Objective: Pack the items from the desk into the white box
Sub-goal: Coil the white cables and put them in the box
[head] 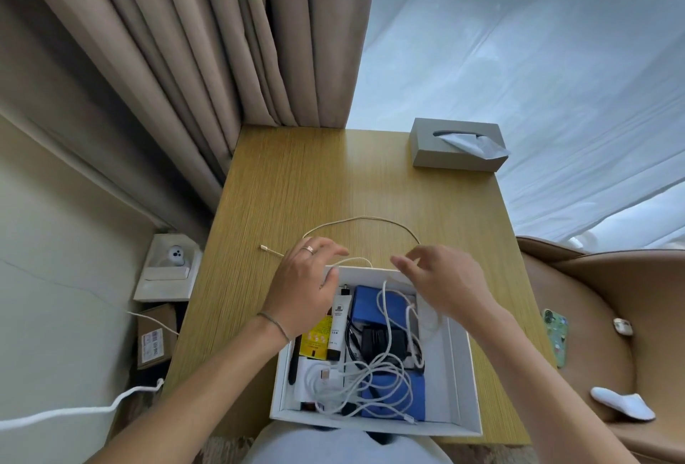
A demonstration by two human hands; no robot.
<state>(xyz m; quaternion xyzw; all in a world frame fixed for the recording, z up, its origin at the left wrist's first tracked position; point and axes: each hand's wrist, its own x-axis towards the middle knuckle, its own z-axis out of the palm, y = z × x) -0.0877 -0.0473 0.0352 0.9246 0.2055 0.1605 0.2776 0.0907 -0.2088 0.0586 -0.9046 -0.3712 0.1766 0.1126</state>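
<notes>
Head view shows a beige cable [365, 219] looped on the wooden desk [296, 185] at frame centre, just above the far edge of the white box [457, 359]; its plug end lies toward the left, and part of it runs under both hands. The left hand [302, 289] rests over the box's upper-left corner, fingers loosely spread, with the cable passing beneath it; whether it pinches the cable cannot be told. The right hand [441, 285] hovers over the box's upper-right rim, fingers curled and parted, closed on nothing visible. Inside the box lie tangled white cables [374, 378], blue packs [374, 306], a black adapter [381, 341], a white tube [337, 326] and a yellow packet [315, 341]. A grey tissue box [454, 144] stands at the desk's upper right.
</notes>
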